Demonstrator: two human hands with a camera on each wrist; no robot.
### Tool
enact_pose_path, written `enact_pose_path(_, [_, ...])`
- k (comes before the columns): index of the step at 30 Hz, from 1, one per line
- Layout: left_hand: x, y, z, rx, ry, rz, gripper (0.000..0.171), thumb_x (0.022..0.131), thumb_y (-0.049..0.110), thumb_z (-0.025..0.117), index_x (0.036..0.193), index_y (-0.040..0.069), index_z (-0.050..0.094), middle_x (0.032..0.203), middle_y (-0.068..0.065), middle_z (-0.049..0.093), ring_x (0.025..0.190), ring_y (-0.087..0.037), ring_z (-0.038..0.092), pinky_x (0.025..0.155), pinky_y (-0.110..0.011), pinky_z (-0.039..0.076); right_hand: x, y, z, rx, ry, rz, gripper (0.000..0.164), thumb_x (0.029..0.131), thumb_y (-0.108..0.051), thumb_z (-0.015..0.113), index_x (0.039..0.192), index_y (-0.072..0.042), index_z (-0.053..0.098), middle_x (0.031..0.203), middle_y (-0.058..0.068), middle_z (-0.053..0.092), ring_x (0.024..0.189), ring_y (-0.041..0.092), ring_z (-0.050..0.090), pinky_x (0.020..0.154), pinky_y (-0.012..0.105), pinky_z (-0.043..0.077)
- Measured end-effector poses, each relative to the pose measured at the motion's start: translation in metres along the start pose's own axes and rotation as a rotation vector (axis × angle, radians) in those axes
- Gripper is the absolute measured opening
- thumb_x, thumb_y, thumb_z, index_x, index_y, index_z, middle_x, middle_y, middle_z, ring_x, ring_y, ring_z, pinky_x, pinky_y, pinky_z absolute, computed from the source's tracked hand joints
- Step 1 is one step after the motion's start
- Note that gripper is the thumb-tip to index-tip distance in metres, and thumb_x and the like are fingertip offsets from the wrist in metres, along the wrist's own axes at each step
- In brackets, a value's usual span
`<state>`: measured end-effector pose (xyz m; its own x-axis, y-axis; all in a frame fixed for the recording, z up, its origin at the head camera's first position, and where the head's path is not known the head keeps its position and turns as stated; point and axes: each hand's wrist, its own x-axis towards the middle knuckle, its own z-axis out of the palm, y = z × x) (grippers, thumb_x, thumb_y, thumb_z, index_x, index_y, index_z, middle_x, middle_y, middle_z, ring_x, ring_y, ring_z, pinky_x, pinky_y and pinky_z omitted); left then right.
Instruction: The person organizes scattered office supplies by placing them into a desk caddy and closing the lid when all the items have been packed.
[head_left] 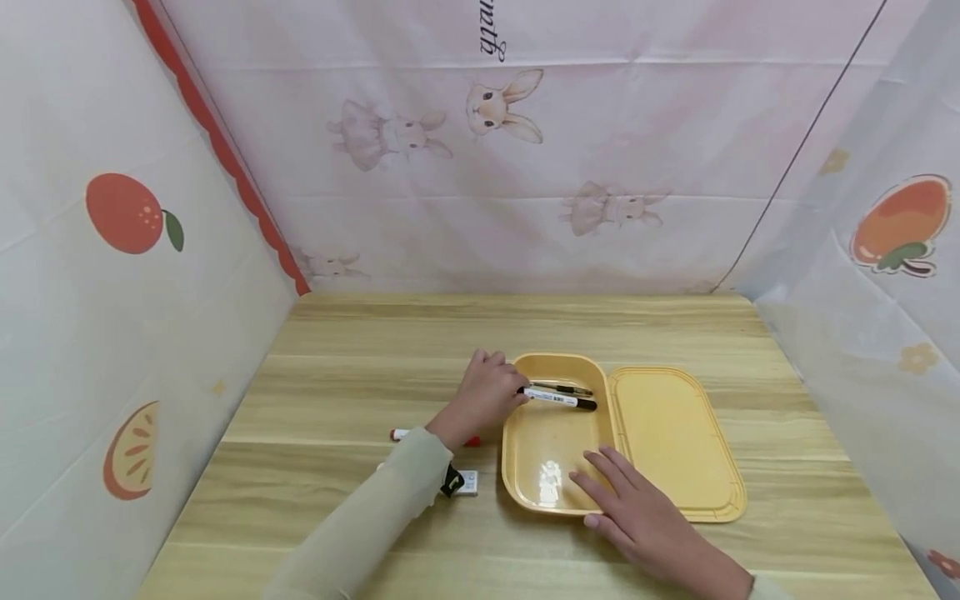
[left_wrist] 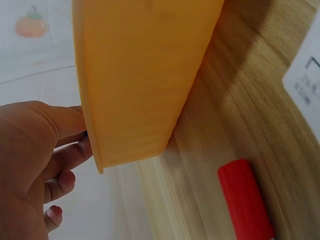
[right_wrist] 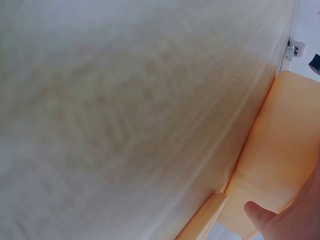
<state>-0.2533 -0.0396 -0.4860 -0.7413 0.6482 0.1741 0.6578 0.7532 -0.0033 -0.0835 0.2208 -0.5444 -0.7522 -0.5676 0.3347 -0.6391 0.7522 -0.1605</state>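
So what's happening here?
A person's left hand pinches one end of a black-and-white marker over the far part of a yellow box. A pen lies inside. The right hand is spread at the box's near right corner. The lid is open to the right. A red-capped marker and a white block are on the table, left of the box.

pale pink rabbit-printed cloth (head_left: 517,167) hangs behind the wood-grain table (head_left: 450,325).
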Motion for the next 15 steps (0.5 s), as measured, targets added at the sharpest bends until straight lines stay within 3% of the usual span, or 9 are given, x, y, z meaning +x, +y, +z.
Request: enact_pose_path(15, [0.0013, 0.0040, -0.0003, 0.059, -0.085, -0.013, 0.012, 0.095, 0.036, 0.069, 0.095, 0.027, 0.078, 0.096, 0.011, 0.071, 0.079, -0.017, 0.039, 0.074, -0.032, 0.025, -0.0002, -0.0009, 0.0006, -0.001, -0.005, 0.001, 0.054, 0.101, -0.042, 0.057, 0.151, -0.024, 0.048, 0.155, 0.011, 0.045, 0.146, 0.035, 0.033, 0.122, 0.016, -0.004])
